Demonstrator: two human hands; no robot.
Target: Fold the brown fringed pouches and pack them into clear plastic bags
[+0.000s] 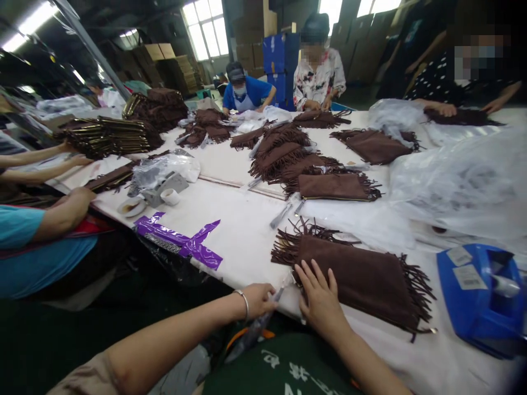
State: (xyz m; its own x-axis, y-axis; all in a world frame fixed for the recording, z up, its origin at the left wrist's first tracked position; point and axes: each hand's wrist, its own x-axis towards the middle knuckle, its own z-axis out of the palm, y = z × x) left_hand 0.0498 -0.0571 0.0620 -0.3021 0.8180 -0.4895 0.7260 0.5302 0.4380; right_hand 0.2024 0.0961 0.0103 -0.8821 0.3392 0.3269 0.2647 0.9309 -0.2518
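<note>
My right hand (319, 293) rests with spread fingers on the left end of a dark brown suede fringed pouch (354, 282), which lies flat on the white table (242, 241). A small metal zipper pull (295, 277) shows by my fingertips. My left hand (257, 300), with a silver bangle (245, 302) at the wrist, grips a narrow clear plastic strip (257, 326) that hangs down past the table edge. Its lower end is hidden in shadow.
Several more fringed pouches (333, 186) lie across the table. Stacks of gold-edged brown pieces (102, 137) stand at the left. A blue tape dispenser (480, 296) sits at the right, beside clear plastic bags (461, 186). Several co-workers, including a person in teal (41, 247), work around the table.
</note>
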